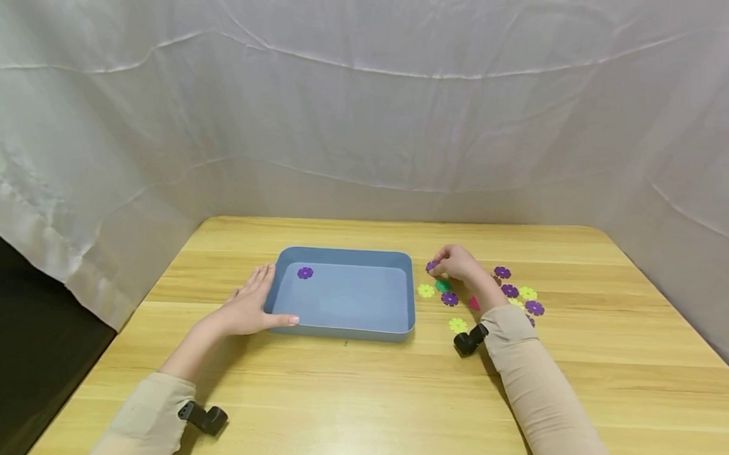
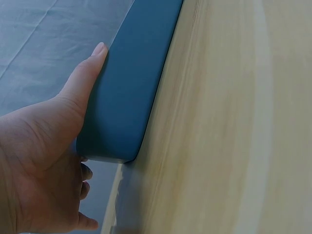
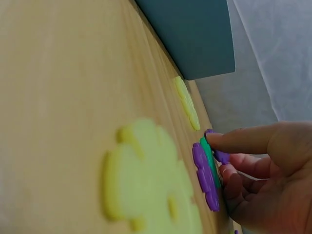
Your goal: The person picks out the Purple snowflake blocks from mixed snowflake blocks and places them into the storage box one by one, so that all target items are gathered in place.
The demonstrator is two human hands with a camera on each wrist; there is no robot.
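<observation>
White cloth backdrop, wooden bench (image 1: 356, 392). Blue tray (image 1: 342, 331) mid-bench w/ one purple flower disc (image 1: 304, 272) inside; left hand (image 1: 249, 309) flat against its corner, fingers straight. Right hand (image 1: 458, 263) pinches a purple disc (image 1: 431, 266) by its edge, just right of the tray. Discs prob. light, stiff, thin; edge grip suits.

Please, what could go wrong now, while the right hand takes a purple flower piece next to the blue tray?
The right hand pinches one purple flower among crowded pieces, so its wrist may scatter the green flower or others. The thin piece could slip from the fingers. The left hand only rests against the tray, which might slide.
</observation>
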